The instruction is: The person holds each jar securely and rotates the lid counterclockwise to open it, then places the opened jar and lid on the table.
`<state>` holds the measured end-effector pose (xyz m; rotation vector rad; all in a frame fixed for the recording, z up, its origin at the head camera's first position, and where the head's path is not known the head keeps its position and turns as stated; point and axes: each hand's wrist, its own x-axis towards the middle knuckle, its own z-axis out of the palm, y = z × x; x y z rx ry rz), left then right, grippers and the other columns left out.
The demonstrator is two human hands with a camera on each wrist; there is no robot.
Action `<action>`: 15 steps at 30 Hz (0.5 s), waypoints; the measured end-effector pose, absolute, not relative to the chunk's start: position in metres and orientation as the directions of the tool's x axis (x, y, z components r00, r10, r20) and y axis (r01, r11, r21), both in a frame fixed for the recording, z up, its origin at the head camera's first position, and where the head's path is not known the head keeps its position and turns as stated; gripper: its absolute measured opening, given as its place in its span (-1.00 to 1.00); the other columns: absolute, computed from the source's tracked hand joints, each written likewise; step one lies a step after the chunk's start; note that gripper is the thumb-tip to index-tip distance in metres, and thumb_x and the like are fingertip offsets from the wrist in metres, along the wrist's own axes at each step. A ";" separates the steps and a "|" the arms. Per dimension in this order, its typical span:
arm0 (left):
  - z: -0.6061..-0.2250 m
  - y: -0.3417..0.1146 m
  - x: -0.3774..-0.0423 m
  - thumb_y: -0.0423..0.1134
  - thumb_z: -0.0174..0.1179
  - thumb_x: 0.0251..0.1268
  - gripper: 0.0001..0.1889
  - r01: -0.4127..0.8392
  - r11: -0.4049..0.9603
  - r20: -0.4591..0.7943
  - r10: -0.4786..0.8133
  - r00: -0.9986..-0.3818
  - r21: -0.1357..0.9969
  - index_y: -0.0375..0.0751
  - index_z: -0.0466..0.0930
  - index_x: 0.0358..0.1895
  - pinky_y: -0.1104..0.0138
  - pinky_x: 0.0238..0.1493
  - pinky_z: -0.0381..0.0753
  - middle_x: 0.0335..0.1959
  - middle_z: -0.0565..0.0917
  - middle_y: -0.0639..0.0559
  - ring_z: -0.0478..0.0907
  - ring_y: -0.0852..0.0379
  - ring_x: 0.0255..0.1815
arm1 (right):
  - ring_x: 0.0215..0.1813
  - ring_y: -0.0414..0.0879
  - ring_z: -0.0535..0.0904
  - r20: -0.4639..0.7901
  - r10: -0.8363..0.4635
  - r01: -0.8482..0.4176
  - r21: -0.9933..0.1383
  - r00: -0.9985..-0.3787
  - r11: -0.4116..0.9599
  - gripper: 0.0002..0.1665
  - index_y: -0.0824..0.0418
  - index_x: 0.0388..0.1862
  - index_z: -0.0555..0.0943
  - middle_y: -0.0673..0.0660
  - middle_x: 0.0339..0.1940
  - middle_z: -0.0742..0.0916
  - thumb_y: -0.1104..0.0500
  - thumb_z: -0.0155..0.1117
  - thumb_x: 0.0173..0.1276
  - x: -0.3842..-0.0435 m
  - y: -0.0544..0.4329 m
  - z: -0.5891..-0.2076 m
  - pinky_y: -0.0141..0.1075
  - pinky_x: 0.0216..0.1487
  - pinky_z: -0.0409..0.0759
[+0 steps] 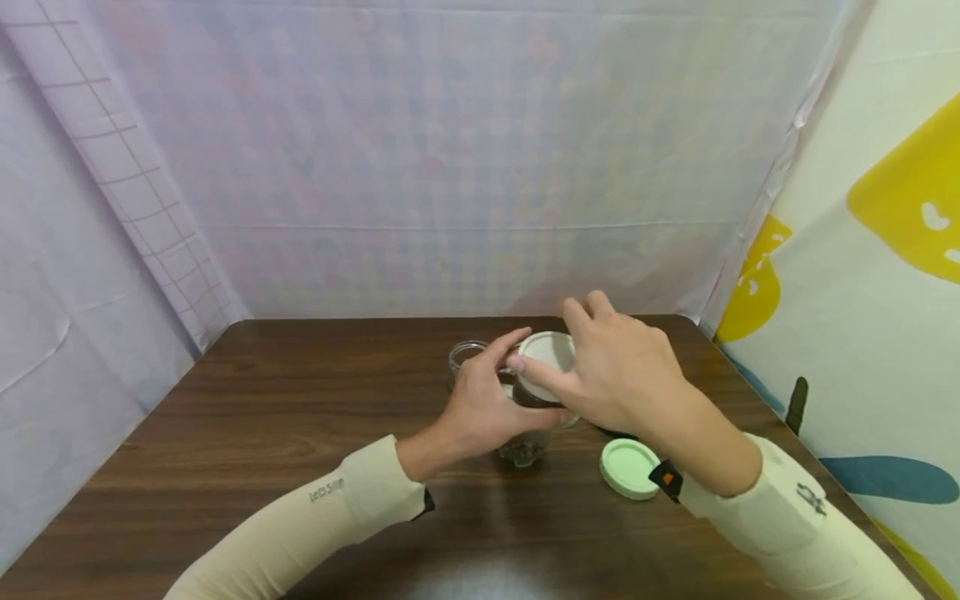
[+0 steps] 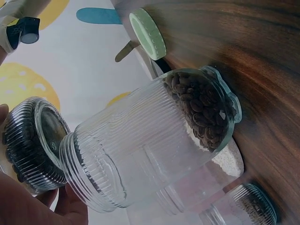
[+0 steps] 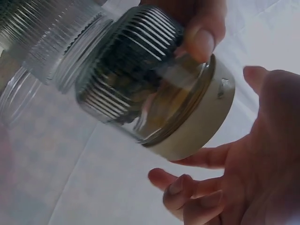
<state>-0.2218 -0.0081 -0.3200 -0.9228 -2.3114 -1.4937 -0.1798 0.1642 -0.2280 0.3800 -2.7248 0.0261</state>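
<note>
My left hand (image 1: pixel 487 400) grips a small ribbed glass jar (image 3: pixel 131 70) with dark contents, thumb and fingers round its side. A white lid (image 1: pixel 553 354) closes it; the jar tilts, its base close to the mouth of a tall clear jar (image 2: pixel 140 145). Dark brown coffee beans (image 2: pixel 199 110) lie in that tall jar's bottom. Over the lid is my right hand (image 1: pixel 626 367), its thumb extended across the white top in the head view. In the right wrist view the thumb stands apart from the lid, one finger lies along its edge and the others bend loosely below.
A pale green lid (image 1: pixel 628 468) lies on the brown wooden table (image 1: pixel 322 392), right of the tall jar. Behind my left hand stands another clear jar (image 1: pixel 468 348). The left wrist view shows white grains (image 2: pixel 229 161) and a jar with dark contents (image 2: pixel 255 206) beyond.
</note>
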 end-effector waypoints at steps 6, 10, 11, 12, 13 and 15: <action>-0.320 -0.008 -0.221 -0.12 0.62 -0.07 0.04 0.624 0.235 0.513 0.396 -0.762 0.745 -0.12 0.23 0.53 0.31 0.11 0.65 0.23 0.66 0.05 0.64 0.24 0.14 | -0.47 0.02 0.53 0.328 -0.277 -0.276 0.049 -0.903 0.960 0.18 0.15 0.20 0.50 0.16 -0.06 0.57 -0.79 -0.22 0.14 -0.178 0.157 -0.227 -0.13 -0.53 0.50; -0.319 -0.008 -0.219 -0.15 0.59 -0.03 0.02 0.624 0.227 0.510 0.405 -0.759 0.748 -0.10 0.21 0.54 0.32 0.12 0.65 0.28 0.63 0.04 0.62 0.23 0.19 | -0.55 -0.02 0.48 0.326 -0.309 -0.305 0.065 -0.894 0.950 -0.05 0.15 0.05 0.54 0.13 -0.21 0.55 -0.66 0.01 0.23 -0.177 0.155 -0.225 -0.16 -0.58 0.49; -0.319 -0.008 -0.219 -0.15 0.59 -0.02 0.01 0.624 0.228 0.509 0.408 -0.758 0.747 -0.09 0.21 0.54 0.31 0.12 0.66 0.29 0.62 0.03 0.62 0.21 0.20 | -0.56 -0.02 0.47 0.329 -0.317 -0.312 0.070 -0.889 0.947 -0.11 0.14 0.02 0.54 0.12 -0.23 0.55 -0.62 0.06 0.24 -0.176 0.155 -0.225 -0.16 -0.58 0.49; -0.319 -0.008 -0.219 -0.15 0.58 -0.01 0.01 0.623 0.229 0.507 0.410 -0.759 0.748 -0.09 0.20 0.55 0.31 0.12 0.66 0.30 0.61 0.02 0.62 0.20 0.21 | -0.57 -0.03 0.46 0.332 -0.326 -0.320 0.074 -0.885 0.945 -0.16 0.14 0.00 0.55 0.12 -0.25 0.54 -0.57 0.11 0.24 -0.176 0.155 -0.224 -0.16 -0.59 0.49; -0.319 -0.008 -0.219 -0.15 0.57 0.00 0.00 0.621 0.228 0.504 0.412 -0.759 0.750 -0.08 0.20 0.55 0.31 0.11 0.66 0.30 0.61 0.01 0.62 0.19 0.22 | -0.57 -0.04 0.46 0.335 -0.334 -0.328 0.078 -0.881 0.942 -0.20 0.14 0.00 0.55 0.13 -0.25 0.54 -0.53 0.15 0.25 -0.175 0.156 -0.224 -0.16 -0.59 0.49; -0.319 -0.008 -0.218 -0.15 0.56 0.01 -0.01 0.617 0.232 0.498 0.414 -0.762 0.752 -0.08 0.20 0.55 0.32 0.10 0.67 0.30 0.62 0.01 0.62 0.18 0.20 | -0.54 -0.05 0.47 0.337 -0.357 -0.349 0.086 -0.871 0.933 -0.25 0.14 0.01 0.56 0.13 -0.24 0.55 -0.48 0.19 0.25 -0.174 0.157 -0.223 -0.17 -0.59 0.49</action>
